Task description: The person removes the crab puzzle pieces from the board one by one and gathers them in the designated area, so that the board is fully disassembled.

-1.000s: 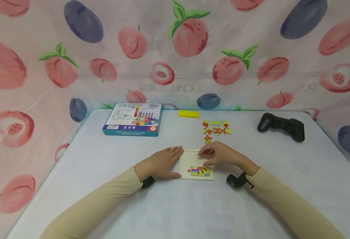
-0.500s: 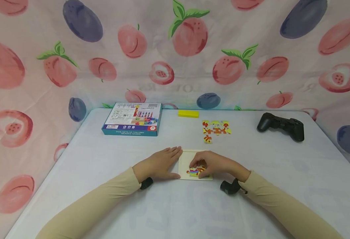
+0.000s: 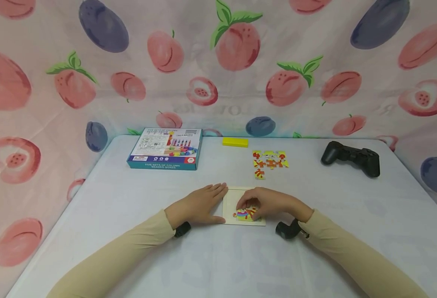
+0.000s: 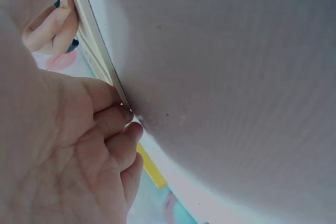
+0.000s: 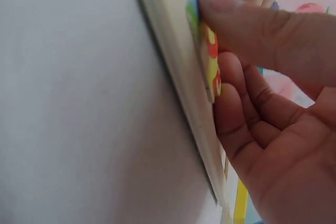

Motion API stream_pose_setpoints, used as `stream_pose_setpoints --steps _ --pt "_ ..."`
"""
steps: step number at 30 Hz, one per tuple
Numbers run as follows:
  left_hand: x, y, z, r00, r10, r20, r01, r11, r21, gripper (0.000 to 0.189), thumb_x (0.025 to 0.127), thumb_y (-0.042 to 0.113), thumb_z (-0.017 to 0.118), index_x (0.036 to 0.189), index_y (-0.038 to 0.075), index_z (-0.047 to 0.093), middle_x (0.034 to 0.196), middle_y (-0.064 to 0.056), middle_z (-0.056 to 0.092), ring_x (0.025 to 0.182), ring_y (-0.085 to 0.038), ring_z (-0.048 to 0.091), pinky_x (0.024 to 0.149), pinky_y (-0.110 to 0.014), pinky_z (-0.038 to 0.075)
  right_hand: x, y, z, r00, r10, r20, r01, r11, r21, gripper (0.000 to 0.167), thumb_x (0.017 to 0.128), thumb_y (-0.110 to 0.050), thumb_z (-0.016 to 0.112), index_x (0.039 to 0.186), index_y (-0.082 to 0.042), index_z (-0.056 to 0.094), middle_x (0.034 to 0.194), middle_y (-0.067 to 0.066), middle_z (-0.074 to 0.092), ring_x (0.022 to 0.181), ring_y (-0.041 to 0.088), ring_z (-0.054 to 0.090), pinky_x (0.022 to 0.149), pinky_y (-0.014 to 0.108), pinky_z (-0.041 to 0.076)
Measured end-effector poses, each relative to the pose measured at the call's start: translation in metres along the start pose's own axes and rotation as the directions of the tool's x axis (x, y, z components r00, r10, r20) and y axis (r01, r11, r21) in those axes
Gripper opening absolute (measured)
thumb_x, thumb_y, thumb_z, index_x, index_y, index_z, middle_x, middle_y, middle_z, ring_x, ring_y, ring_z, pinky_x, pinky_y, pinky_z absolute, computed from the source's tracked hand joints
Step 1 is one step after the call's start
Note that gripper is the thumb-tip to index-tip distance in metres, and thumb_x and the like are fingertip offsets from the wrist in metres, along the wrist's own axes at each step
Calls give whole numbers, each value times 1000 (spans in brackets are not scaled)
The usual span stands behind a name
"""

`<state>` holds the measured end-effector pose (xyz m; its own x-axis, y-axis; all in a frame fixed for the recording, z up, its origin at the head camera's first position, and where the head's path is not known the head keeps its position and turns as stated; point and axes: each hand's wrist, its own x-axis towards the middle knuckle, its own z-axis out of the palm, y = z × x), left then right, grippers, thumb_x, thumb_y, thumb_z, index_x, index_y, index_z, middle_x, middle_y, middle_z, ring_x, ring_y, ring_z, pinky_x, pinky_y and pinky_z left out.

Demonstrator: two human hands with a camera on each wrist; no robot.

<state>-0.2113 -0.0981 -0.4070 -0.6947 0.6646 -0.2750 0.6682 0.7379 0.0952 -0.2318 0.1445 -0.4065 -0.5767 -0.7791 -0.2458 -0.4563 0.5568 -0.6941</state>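
Observation:
A pale wooden puzzle tray (image 3: 230, 196) lies on the table in front of me. My left hand (image 3: 199, 203) rests along its left edge with fingers extended; in the left wrist view, fingertips (image 4: 122, 115) touch the tray's side. Joined colourful puzzle pieces (image 3: 243, 214) with a rainbow stripe lie in the tray's lower part. My right hand (image 3: 272, 203) holds them between thumb and curled fingers, partly hiding them. Seen from the right wrist, the thumb (image 5: 223, 4) presses at one side of the pieces (image 5: 211, 51) and the fingers touch the other.
Behind the tray lie more puzzle pieces (image 3: 270, 160), partly joined. A yellow block (image 3: 235, 142) sits at the back edge, a boxed bead set (image 3: 165, 149) at back left, and a black game controller (image 3: 351, 159) at back right.
My right hand has come down and left from above the tray's right side onto the puzzle pieces, then stayed there. The left hand has hardly moved.

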Motion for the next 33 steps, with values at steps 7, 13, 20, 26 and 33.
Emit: stream_pose_setpoints --steps 7,13,20,26,33 --pt "-1 0 0 1000 8 -7 -8 1000 12 91 85 62 53 150 8 20 158 -7 20 146 -22 20 119 -37 20 -1 -1 -3 999 -43 0 43 998 43 35 74 0 76 105 -13 68 96 -3 65 88 10 55 82 22 50" --pt "-1 0 1 1000 9 -10 -9 1000 9 91 85 62 53 150 8 20 158 -7 20 146 -22 20 120 -37 20 0 0 -1 999 -26 -18 27 999 31 33 73 -7 79 103 -17 69 91 -7 63 85 9 54 78 20 49" --pt "0 -1 2 1000 8 -8 -8 1000 19 90 86 62 51 151 8 19 158 -6 19 146 -21 20 120 -36 20 1 -1 0 997 -49 -52 51 998 29 30 74 -4 77 101 -16 70 85 -6 63 79 10 54 70 20 49" --pt "-1 0 1 1000 8 -3 -8 1000 5 90 86 61 52 151 7 18 158 -7 19 146 -22 19 120 -36 19 0 -4 -2 995 -57 -80 57 998 -9 22 78 -5 74 98 -11 71 85 -3 65 76 8 55 68 20 50" --pt "-1 0 2 1000 9 -3 -9 1000 10 90 87 61 51 151 7 18 158 -6 18 146 -21 19 120 -36 19 0 -3 -2 993 -57 -100 53 998 -34 21 77 -5 74 98 -9 72 92 -1 66 79 8 56 71 20 52"
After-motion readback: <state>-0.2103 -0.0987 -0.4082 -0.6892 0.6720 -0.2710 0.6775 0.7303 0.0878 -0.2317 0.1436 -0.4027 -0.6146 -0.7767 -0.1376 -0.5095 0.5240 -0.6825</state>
